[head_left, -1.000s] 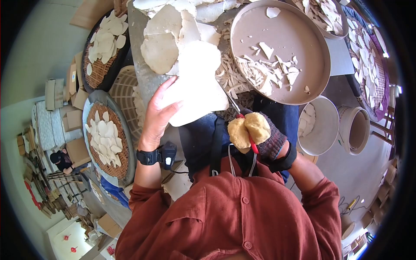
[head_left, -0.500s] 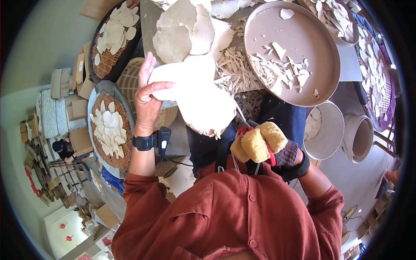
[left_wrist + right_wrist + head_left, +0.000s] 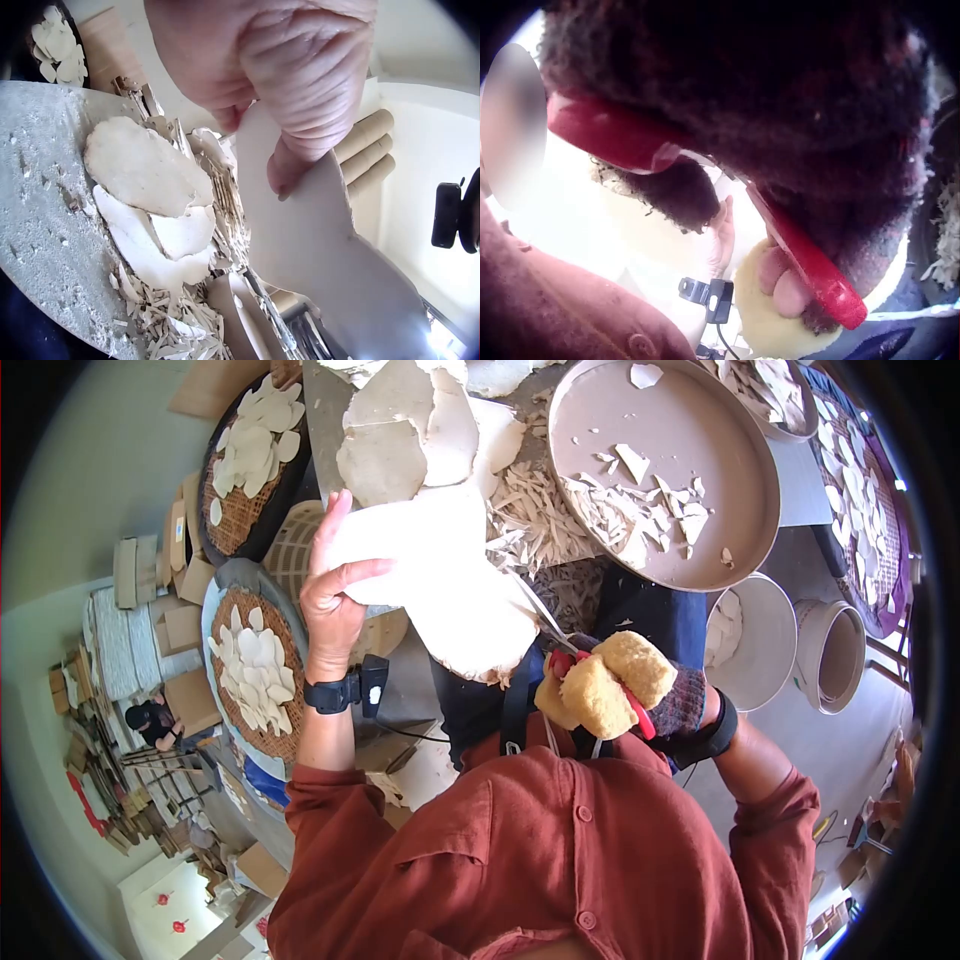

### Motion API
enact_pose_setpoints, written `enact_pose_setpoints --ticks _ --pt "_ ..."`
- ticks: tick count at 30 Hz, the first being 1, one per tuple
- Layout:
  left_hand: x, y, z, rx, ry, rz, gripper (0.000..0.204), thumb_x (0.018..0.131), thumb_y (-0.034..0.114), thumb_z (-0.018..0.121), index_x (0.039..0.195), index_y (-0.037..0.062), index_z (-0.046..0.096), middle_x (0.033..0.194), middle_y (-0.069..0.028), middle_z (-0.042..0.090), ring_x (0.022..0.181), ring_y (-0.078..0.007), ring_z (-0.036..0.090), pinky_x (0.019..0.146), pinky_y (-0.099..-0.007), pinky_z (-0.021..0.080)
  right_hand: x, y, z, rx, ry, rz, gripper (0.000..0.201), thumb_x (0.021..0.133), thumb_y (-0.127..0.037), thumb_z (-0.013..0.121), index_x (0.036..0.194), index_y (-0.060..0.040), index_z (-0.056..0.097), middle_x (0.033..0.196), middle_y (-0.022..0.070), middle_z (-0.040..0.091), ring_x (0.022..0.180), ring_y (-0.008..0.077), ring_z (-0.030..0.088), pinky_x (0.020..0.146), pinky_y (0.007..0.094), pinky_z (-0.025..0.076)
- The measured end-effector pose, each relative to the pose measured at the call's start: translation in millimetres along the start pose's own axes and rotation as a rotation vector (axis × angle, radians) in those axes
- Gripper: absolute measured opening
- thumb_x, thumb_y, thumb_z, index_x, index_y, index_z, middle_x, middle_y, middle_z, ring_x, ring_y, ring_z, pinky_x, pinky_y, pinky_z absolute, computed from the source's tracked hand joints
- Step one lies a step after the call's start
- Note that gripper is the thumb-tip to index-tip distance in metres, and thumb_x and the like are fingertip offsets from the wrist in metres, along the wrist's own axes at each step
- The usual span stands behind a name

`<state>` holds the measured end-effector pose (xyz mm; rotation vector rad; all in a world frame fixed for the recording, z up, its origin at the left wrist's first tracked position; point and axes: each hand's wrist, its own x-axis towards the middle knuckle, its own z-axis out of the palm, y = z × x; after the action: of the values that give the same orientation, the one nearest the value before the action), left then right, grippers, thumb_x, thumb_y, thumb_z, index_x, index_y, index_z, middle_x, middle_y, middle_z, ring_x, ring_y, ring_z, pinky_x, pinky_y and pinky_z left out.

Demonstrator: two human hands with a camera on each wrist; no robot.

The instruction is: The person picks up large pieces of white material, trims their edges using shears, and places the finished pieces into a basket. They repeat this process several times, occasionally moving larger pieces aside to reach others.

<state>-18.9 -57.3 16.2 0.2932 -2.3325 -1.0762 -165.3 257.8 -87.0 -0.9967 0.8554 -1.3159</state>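
Note:
My left hand point(image 3: 335, 585) pinches a large pale flat sheet point(image 3: 450, 585), thumb on its near face and fingers behind; the same sheet point(image 3: 322, 255) fills the left wrist view under my thumb point(image 3: 296, 142). My gloved right hand point(image 3: 610, 685) grips red-handled scissors point(image 3: 575, 650), their blades pointing up-left at the sheet's right edge. The red handles point(image 3: 705, 195) cross the right wrist view, close to the lens. More flat pale sheets point(image 3: 405, 430) lie stacked on the grey board point(image 3: 320, 420), with cut strips point(image 3: 535, 520) beside them.
A big round tray point(image 3: 740, 530) with cut pieces sits at upper right. Two white buckets point(image 3: 760, 650) stand right of my knees. Woven trays of pale slices point(image 3: 250, 660) lie on the left, with a basket point(image 3: 290, 550) between them.
My left hand lifted the sheet off the board and turned it upright. The right hand with the scissors shifted slightly right and lower.

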Motion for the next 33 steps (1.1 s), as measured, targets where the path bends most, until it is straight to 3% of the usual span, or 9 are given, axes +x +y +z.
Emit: enact_pose_setpoints --ticks 6,10,13,14,17,25,27,29,33 --pt "2.5 1.4 1.6 0.054 -0.03 0.025 0.015 0.066 0.002 0.072 0.076 0.0132 0.072 0.137 -0.0134 0.043 0.133 -0.03 0.031 0.108 -0.0382 0.027 3.9 -43.7 14.9 0.279 0.187 -0.007 0.027 0.082 -0.013 0.065 0.106 -0.0026 0.058 0.102 0.0115 0.063 0.096 0.023 0.06 0.086 0.0336 0.047" --pt "-1.5 3.8 -2.1 0.103 -0.01 0.116 0.02 0.07 0.0 0.07 0.085 0.0135 0.071 0.133 -0.0133 0.047 0.13 -0.0297 0.035 0.107 -0.0374 0.029 1.6 -42.0 11.8 0.964 0.204 0.236 0.027 0.079 -0.01 0.068 0.102 -0.0014 0.06 0.097 0.0091 0.064 0.09 0.0169 0.062 0.081 0.0299 0.049" --pt "-7.1 6.3 1.5 0.287 0.03 0.06 0.029 0.073 -0.003 0.067 0.097 0.0134 0.069 0.126 -0.0124 0.054 0.124 -0.0285 0.044 0.104 -0.0363 0.034 9.8 -51.0 15.3 0.44 0.235 0.072 0.024 0.078 -0.009 0.069 0.1 -0.0016 0.061 0.096 0.0083 0.065 0.088 0.0152 0.062 0.079 0.0295 0.05" --pt "-12.9 11.0 13.0 0.025 0.138 -0.134 0.032 0.075 -0.005 0.064 0.103 0.0108 0.066 0.118 -0.0131 0.059 0.115 -0.0269 0.052 0.099 -0.0333 0.04 10.7 -37.6 13.5 0.686 0.296 0.078 0.022 0.085 -0.011 0.062 0.103 0.0021 0.058 0.098 0.0093 0.063 0.091 0.0185 0.062 0.083 0.0293 0.049" --pt "-34.0 28.6 17.0 0.021 0.094 -0.524 0.023 0.08 0.001 0.064 0.103 0.0009 0.06 0.112 -0.0102 0.06 0.101 -0.0149 0.057 0.087 -0.0258 0.044 19.2 -33.5 -4.4 0.803 0.339 0.005 0.027 0.088 -0.02 0.058 0.104 0.0008 0.056 0.097 0.0084 0.062 0.088 0.0187 0.062 0.08 0.0316 0.05" --pt "-50.0 49.6 36.4 -0.477 0.084 -0.742 0.039 0.082 0.002 0.062 0.118 -0.0031 0.047 0.104 -0.0051 0.059 0.093 -0.0096 0.056 0.084 -0.0232 0.045 35.1 -3.8 -8.0 0.968 0.415 -0.144 0.021 0.091 -0.016 0.054 0.103 0.0 0.059 0.1 0.0101 0.064 0.093 0.0174 0.062 0.082 0.03 0.05" --pt "-51.1 56.7 39.0 -0.512 0.038 -0.781 0.038 0.082 0.002 0.062 0.117 -0.003 0.047 0.104 -0.0049 0.059 0.093 -0.0091 0.056 0.083 -0.0226 0.045 38.4 5.4 -6.9 0.408 0.518 -0.156 0.021 0.09 -0.015 0.054 0.105 -0.0004 0.058 0.102 0.0103 0.063 0.096 0.0181 0.061 0.085 0.0306 0.049" --pt "-50.9 62.8 40.8 -0.545 0.0 -0.82 0.037 0.082 0.002 0.062 0.116 -0.0027 0.047 0.103 -0.0046 0.059 0.092 -0.0086 0.056 0.083 -0.0222 0.045 38.9 10.6 -5.2 0.346 0.547 -0.149 0.021 0.09 -0.014 0.055 0.107 -0.0005 0.057 0.104 0.0106 0.062 0.098 0.0189 0.06 0.087 0.0314 0.048" --pt "-57.5 57.2 38.9 -0.548 -0.053 -0.825 0.036 0.082 0.002 0.062 0.115 -0.0018 0.049 0.103 -0.0042 0.059 0.092 -0.0076 0.056 0.082 -0.0215 0.045 42.0 2.4 -2.7 0.944 0.47 -0.196 0.023 0.09 -0.012 0.056 0.109 0.0003 0.055 0.105 0.0115 0.061 0.1 0.0204 0.06 0.089 0.0335 0.048"
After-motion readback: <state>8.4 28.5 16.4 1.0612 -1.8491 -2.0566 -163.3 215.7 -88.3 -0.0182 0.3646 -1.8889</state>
